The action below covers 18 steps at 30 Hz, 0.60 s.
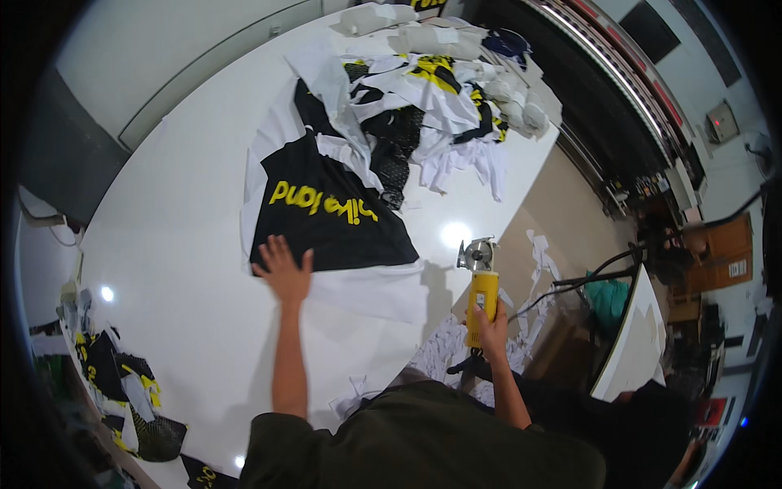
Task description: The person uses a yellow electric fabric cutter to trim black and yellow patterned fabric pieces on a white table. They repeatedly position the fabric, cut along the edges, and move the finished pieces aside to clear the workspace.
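Looks part-done: white margin point(366, 295) borders the black printed panel point(346, 246) at 6 and 9 o'clock, probably left to trim; loose fabric pile point(444, 106) sits at its 1 o'clock. Panel's at 1 o'clock from the left hand point(284, 273), spread flat on its 7 o'clock corner, and 10 o'clock from the right hand point(492, 330), wrapped round the yellow cutter point(482, 293).

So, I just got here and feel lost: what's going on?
A person's left hand rests spread on the near left corner of a yellow-lettered black cloth on a white table. Their right hand grips a yellow cutter with a round blade, apart from the cloth, to its right. A cloth heap lies farther up the table.
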Each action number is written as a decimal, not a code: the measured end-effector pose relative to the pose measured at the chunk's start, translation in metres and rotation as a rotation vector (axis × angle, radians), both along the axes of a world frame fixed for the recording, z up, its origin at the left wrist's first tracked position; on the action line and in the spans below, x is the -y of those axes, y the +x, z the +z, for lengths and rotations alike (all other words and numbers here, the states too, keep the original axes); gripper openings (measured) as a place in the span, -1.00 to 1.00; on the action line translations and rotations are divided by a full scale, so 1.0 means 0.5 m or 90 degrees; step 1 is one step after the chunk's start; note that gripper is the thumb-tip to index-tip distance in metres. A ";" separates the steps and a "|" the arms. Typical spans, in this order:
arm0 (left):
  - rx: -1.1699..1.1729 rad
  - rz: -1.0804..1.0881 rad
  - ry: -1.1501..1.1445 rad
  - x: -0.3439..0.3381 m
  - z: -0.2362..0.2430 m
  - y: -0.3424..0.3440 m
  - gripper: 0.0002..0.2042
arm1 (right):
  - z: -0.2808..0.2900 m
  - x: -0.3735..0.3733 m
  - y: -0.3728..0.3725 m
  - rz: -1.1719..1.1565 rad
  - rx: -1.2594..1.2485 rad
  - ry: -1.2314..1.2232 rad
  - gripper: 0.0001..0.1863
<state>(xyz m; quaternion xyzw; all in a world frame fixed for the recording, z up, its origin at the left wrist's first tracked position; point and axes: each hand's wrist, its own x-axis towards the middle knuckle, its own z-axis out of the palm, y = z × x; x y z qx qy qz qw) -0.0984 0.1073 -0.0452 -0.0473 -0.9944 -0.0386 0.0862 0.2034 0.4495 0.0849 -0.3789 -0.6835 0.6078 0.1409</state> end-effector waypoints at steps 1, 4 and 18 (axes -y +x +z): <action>-0.017 -0.005 -0.018 0.092 -0.010 -0.013 -0.15 | -0.004 -0.010 -0.004 0.013 0.009 0.010 -0.46; 0.001 -0.063 -0.100 0.446 -0.020 -0.080 -0.20 | -0.026 -0.029 -0.052 0.052 0.017 0.014 -0.46; 0.140 0.307 0.000 0.481 0.058 0.153 -0.14 | -0.102 0.072 -0.247 0.264 0.035 -0.115 -0.57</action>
